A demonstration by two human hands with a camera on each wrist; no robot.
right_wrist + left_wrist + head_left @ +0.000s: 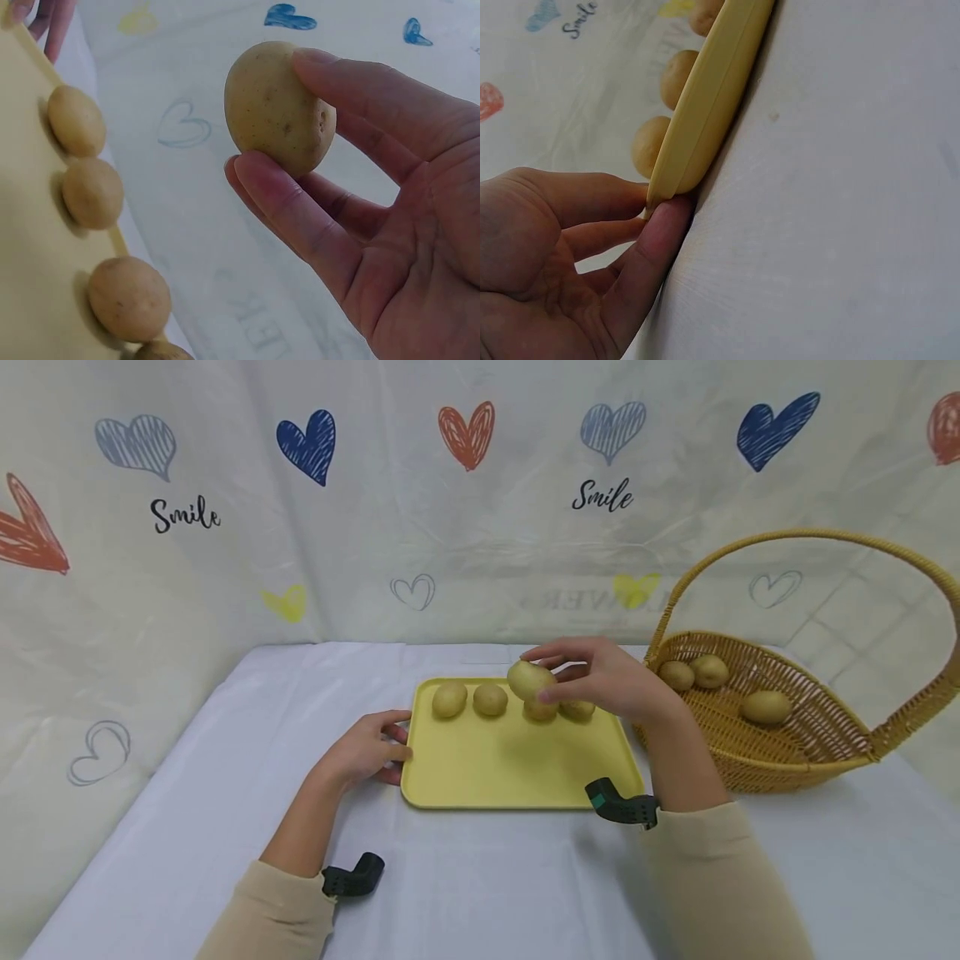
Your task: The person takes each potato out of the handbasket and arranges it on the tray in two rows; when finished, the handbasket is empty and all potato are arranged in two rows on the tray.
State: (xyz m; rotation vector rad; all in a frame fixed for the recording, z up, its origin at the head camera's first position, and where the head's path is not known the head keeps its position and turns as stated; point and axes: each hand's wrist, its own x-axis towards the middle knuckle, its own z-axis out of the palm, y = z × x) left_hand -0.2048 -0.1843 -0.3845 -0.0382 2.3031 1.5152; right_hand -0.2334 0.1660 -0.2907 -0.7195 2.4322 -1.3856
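Note:
My right hand (611,681) pinches a pale potato (528,680) between thumb and fingertips, above the far right part of the yellow tray (495,768). The right wrist view shows this potato (274,105) as smooth with small dark spots, held away from the palm. Below it, several potatoes sit in a row along the tray's far side, among them one at the left end (449,700). At the tray's left edge, my left hand (363,750) grips the rim, with fingertips at the rim and underside (705,112) in the left wrist view.
A wicker basket (795,764) with a tall handle stands right of the tray, close to my right forearm. Three potatoes lie in it, one of them (766,707) apart from the other two. White cloth (480,877) covers the table, with a heart-printed sheet (525,527) behind.

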